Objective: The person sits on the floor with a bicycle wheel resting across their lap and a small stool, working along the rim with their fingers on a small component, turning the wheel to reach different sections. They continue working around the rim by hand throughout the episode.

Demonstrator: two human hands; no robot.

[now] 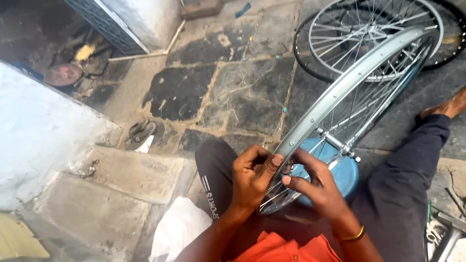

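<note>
A silver bicycle wheel rim [340, 90] with thin spokes stands on edge between my legs, its hub [335, 140] near the middle. My left hand [250, 177] grips the near part of the rim, thumb pressed on its outer edge. My right hand [315, 187] reaches in from the other side, fingertips pinching at the rim where a spoke end meets it. Both hands almost touch. What the fingers hold there is too small to tell.
A blue round object [342, 170] lies under the wheel. A second wheel with a tyre [374, 34] lies on the stone floor at the back right. A white cloth [177, 230], stone step [131, 174], worn sandals [140, 132] and metal tools [444, 233] surround me.
</note>
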